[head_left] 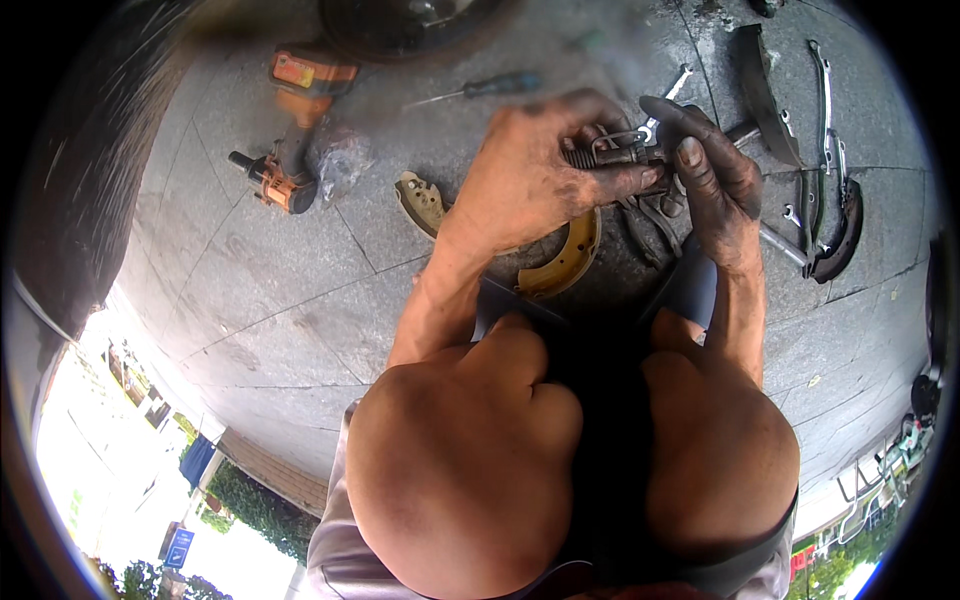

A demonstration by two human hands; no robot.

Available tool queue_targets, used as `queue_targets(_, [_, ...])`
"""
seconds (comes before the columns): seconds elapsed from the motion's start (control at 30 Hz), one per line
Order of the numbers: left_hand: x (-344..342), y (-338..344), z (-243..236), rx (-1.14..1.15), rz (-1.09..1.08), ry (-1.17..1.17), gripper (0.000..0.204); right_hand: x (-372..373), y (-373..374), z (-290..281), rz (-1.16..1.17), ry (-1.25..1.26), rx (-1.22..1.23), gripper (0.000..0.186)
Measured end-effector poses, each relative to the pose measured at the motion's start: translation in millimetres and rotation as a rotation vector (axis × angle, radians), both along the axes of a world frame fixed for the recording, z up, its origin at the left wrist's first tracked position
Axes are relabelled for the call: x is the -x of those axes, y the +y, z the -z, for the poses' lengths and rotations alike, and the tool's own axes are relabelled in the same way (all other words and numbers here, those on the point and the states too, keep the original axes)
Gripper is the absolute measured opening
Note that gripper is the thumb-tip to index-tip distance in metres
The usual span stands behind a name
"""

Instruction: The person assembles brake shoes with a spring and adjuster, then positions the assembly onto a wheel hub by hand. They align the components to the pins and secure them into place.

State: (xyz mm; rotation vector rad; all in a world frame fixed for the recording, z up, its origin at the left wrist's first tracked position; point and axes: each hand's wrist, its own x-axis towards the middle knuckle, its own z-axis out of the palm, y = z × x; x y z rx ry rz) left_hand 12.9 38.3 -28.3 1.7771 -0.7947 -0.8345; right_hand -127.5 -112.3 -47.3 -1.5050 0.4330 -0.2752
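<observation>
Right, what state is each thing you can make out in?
Spring-fitted metal part: held in the left hand
Right hand: fingers bent by that part's end, contact unclear
Cordless impact driver: lying down, battery fitted
Blue-handled screwdriver: lying flat, unheld
Clear plastic bag: crumpled
Yellow brake shoe: lying unheld
Cream brake shoe: lying, partly hidden

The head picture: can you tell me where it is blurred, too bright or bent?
Head view: a hazy smear softens the upper middle, over the screwdriver and the top edge of the left hand; head view, lower left: the outdoor background is washed out to white in places; head view: seams in the floor curve, and black closes in around the corners.
</observation>
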Motion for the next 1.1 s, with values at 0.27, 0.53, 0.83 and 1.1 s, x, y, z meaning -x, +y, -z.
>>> queue_targets(0.27, [-0.8,3.9,-6.1,-0.05,0.034,0.023,0.038,0.2,0.3,0.7,-0.005,0.002,0.01,0.04])
queue_targets(0.53, [-0.1,3.8,-1.7,-0.01,0.015,-0.06,0.04,-0.3,0.8,7.9,-0.01,-0.078,-0.056,0.04])
queue_targets(0.83, [1.6,4.3,1.7,0.06,0.013,-0.098,0.03,-1.1,3.3,8.1,0.011,-0.053,-0.025,0.039])
queue_targets(1.1, [-4.7,7.5,0.8,-0.049,0.145,-0.125,0.038,1.0,1.1,6.3,-0.034,-0.056,-0.037,0.039])
